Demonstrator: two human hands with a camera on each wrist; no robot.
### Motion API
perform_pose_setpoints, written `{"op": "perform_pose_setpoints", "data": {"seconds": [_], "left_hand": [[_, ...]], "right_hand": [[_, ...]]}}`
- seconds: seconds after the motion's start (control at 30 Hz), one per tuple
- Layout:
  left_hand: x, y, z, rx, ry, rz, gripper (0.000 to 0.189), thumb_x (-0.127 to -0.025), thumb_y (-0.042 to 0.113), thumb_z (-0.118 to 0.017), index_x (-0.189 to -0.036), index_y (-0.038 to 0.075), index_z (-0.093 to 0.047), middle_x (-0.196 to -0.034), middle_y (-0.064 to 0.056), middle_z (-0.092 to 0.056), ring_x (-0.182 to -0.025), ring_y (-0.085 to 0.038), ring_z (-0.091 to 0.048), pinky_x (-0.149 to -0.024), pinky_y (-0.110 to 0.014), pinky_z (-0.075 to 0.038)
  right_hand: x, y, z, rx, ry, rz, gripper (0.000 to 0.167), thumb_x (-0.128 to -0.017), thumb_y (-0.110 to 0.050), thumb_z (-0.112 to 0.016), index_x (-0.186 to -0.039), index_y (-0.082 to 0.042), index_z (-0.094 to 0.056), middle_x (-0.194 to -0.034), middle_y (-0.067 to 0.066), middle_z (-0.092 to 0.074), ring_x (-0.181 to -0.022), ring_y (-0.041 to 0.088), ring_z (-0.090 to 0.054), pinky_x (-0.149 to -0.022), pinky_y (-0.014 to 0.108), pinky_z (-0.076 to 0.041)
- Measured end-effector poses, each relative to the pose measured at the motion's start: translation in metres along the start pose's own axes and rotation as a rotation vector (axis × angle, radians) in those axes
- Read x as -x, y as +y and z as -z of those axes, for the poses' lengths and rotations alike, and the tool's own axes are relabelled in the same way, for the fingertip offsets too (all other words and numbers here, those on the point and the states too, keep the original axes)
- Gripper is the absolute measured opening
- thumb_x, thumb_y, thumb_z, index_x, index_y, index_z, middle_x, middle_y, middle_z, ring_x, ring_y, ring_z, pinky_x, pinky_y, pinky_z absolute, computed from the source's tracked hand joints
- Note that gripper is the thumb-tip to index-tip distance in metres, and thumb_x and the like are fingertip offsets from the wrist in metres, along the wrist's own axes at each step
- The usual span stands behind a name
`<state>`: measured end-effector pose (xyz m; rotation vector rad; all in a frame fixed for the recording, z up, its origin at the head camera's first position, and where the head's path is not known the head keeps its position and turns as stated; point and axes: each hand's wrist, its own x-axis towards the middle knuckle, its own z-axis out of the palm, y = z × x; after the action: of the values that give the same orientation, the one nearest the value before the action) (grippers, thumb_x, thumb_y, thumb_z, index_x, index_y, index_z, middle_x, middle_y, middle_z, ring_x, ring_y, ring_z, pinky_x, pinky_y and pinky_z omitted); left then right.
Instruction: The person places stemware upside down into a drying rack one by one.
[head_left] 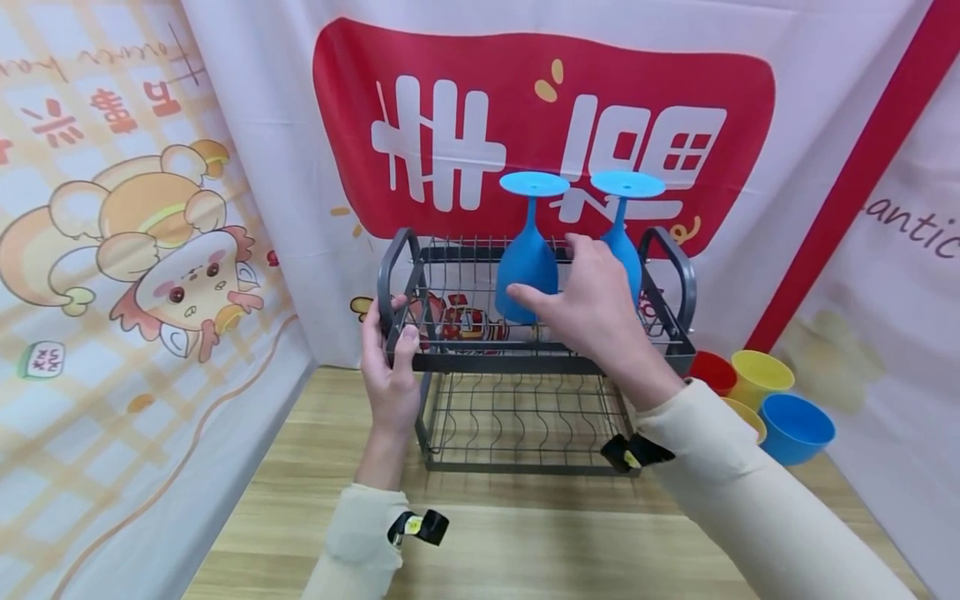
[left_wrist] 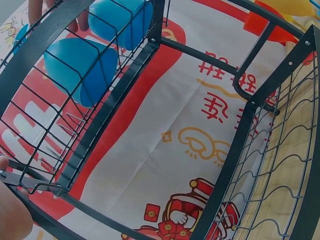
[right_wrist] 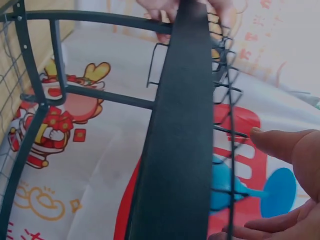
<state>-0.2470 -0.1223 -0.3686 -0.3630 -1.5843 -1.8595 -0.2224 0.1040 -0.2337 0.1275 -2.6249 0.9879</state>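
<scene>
A two-tier dark metal dish rack (head_left: 495, 363) stands on the table. Two blue goblets sit upside down on its upper tier: the left goblet (head_left: 523, 271) and the right goblet (head_left: 624, 250), feet upward. My left hand (head_left: 393, 375) grips the upper tier's left end, thumb over the edge and fingers beyond it. Above the upper tier, my right hand (head_left: 588, 300) is beside the goblets, thumb stretched toward the left one and covering part of the right one. In the right wrist view its thumb and fingers are spread, with a goblet (right_wrist: 222, 187) past them.
To the rack's right stand several cups, among them a red cup (head_left: 712, 372), a yellow cup (head_left: 761, 375) and a blue cup (head_left: 797, 429). A printed cloth (head_left: 285, 125) hangs behind the rack. The wooden table (head_left: 525, 550) extends in front.
</scene>
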Motion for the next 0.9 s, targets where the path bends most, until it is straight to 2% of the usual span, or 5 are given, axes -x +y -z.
{"op": "perform_pose_setpoints", "data": {"seconds": [0.37,0.5,0.6,0.73,0.9], "left_hand": [[0.0,-0.001,0.0,0.007,-0.004,0.002,0.054,-0.103,0.015,-0.058,-0.155,0.015,-0.045,-0.155,-0.02,-0.052,-0.123,-0.022,-0.054,-0.109,-0.035,-0.045],[-0.001,-0.001,-0.001,0.009,0.005,-0.009,0.053,-0.103,0.014,-0.057,-0.154,0.014,-0.046,-0.153,-0.017,-0.054,-0.118,-0.023,-0.054,-0.104,-0.034,-0.046],[-0.001,-0.001,-0.001,0.001,0.008,-0.009,0.053,-0.103,0.014,-0.057,-0.154,0.013,-0.046,-0.15,-0.009,-0.058,-0.118,-0.023,-0.054,-0.104,-0.034,-0.046],[0.0,0.0,-0.002,0.002,0.011,-0.007,0.054,-0.102,0.014,-0.057,-0.155,0.013,-0.046,-0.149,-0.007,-0.058,-0.117,-0.021,-0.055,-0.103,-0.033,-0.047],[0.0,0.001,-0.002,0.008,0.011,-0.007,0.055,-0.102,0.014,-0.057,-0.155,0.011,-0.045,-0.153,-0.021,-0.054,-0.113,-0.019,-0.055,-0.101,-0.031,-0.048]], "right_hand": [[0.053,0.062,0.035,-0.136,0.136,0.112,0.073,-0.093,-0.044,-0.081,-0.153,-0.016,-0.052,-0.153,0.011,-0.061,-0.133,0.039,-0.064,-0.095,0.055,-0.062],[0.069,0.089,0.048,-0.145,0.206,0.103,0.073,-0.093,-0.036,-0.082,-0.155,-0.018,-0.048,-0.15,0.011,-0.062,-0.131,0.036,-0.065,-0.095,0.019,-0.058],[0.078,0.113,0.059,-0.138,0.232,0.09,0.074,-0.093,-0.028,-0.083,-0.156,-0.019,-0.047,-0.148,0.013,-0.063,-0.127,0.015,-0.063,-0.089,-0.003,-0.043],[0.086,0.15,0.069,-0.118,0.248,0.07,0.075,-0.092,-0.021,-0.083,-0.157,-0.018,-0.046,-0.146,0.017,-0.061,-0.116,-0.011,-0.053,-0.088,-0.006,-0.04],[0.092,0.2,0.074,-0.043,0.272,-0.057,0.079,-0.093,-0.029,-0.083,-0.159,-0.016,-0.043,-0.149,0.021,-0.056,-0.111,-0.014,-0.045,-0.083,-0.008,-0.036]]}}
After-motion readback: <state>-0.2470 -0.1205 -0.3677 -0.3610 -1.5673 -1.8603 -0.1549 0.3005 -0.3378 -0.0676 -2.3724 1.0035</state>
